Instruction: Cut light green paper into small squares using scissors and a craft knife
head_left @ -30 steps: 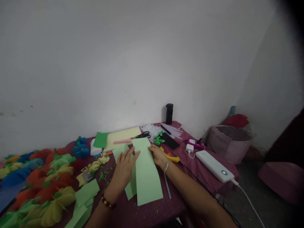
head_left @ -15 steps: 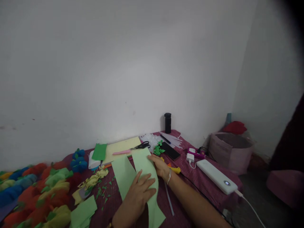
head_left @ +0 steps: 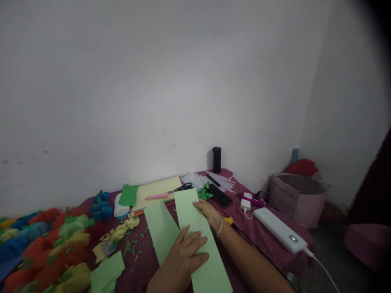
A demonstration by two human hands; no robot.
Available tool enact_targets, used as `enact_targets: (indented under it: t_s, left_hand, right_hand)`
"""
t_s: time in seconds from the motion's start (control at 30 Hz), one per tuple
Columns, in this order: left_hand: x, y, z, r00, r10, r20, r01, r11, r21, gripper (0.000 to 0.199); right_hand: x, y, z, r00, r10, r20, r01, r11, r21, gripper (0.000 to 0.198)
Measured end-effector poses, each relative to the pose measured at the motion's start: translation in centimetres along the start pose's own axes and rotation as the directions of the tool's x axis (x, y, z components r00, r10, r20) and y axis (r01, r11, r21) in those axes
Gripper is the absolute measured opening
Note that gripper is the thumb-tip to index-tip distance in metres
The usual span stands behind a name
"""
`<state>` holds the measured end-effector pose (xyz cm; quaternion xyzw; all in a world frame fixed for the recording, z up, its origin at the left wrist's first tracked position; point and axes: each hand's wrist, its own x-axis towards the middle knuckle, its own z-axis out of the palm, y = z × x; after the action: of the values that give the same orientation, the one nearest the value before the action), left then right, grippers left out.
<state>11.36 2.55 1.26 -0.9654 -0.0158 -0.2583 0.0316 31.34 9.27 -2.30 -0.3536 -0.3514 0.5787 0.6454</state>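
Note:
A long light green paper strip (head_left: 187, 207) stretches away from me over the cloth-covered table. My right hand (head_left: 208, 213) grips its right edge, thumb on top and the other fingers partly hidden below. Across the strip's nearer part lies my left hand (head_left: 183, 258), fingers spread and flat on the surface. Just to the left, a second light green strip (head_left: 160, 224) rests on the table, partly covered by my left hand. Beyond them, black-handled scissors (head_left: 184, 187) lie beside a narrow pink strip (head_left: 157, 196) on a pale yellow sheet (head_left: 152, 188).
Colourful fabric pumpkins (head_left: 73, 248) crowd the left side. Green scraps (head_left: 130, 247) and folded green pieces (head_left: 106, 270) lie nearer. A phone (head_left: 220, 196), white power bank (head_left: 279, 230), purple power strip (head_left: 253, 199) and black bottle (head_left: 216, 160) stand or lie to the right.
The held strip has straightened from a curved, bent shape to lying flatter, its near end shifted right. Both hands have moved slightly right with it.

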Motion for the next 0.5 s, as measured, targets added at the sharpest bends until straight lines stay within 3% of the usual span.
enact_targets:
  t_s: [0.1, 0.17, 0.23, 0.3, 0.43, 0.5]
  left_hand:
    - [-0.1, 0.6, 0.1, 0.99, -0.134, 0.034, 0.138, 0.952, -0.274, 0.031]
    - [-0.5, 0.4, 0.4, 0.923, -0.385, -0.022, 0.342, 0.844, -0.413, 0.025]
    - [-0.9, -0.6, 0.8, 0.741, -0.66, -0.125, 0.534, 0.692, -0.486, 0.027]
    - [-1.4, -2.1, 1.1, 0.56, -0.789, -0.252, 0.611, 0.599, -0.517, 0.028]
    - [-2.0, -5.2, 0.7, 0.353, -0.812, -0.465, 0.588, 0.579, -0.565, 0.027]
    - [-2.0, -5.8, 0.4, 0.289, -0.873, -0.392, 0.536, 0.487, -0.689, 0.031]
  right_hand:
    - [-0.3, -0.3, 0.3, 1.0, -0.023, -0.009, 0.024, 0.998, 0.061, 0.03]
    - [-0.8, -0.5, 1.0, 0.999, -0.053, -0.011, 0.054, 0.997, 0.055, 0.029]
    - [-1.4, -0.6, 2.2, 0.997, -0.071, -0.021, 0.072, 0.997, 0.027, 0.029]
    - [-2.2, -0.4, 3.5, 0.995, -0.093, -0.03, 0.093, 0.996, 0.008, 0.029]
    - [-3.6, 0.1, 5.7, 0.99, -0.134, -0.053, 0.134, 0.991, 0.011, 0.029]
    - [-4.0, 0.2, 6.3, 0.989, -0.133, -0.062, 0.134, 0.991, 0.021, 0.032]
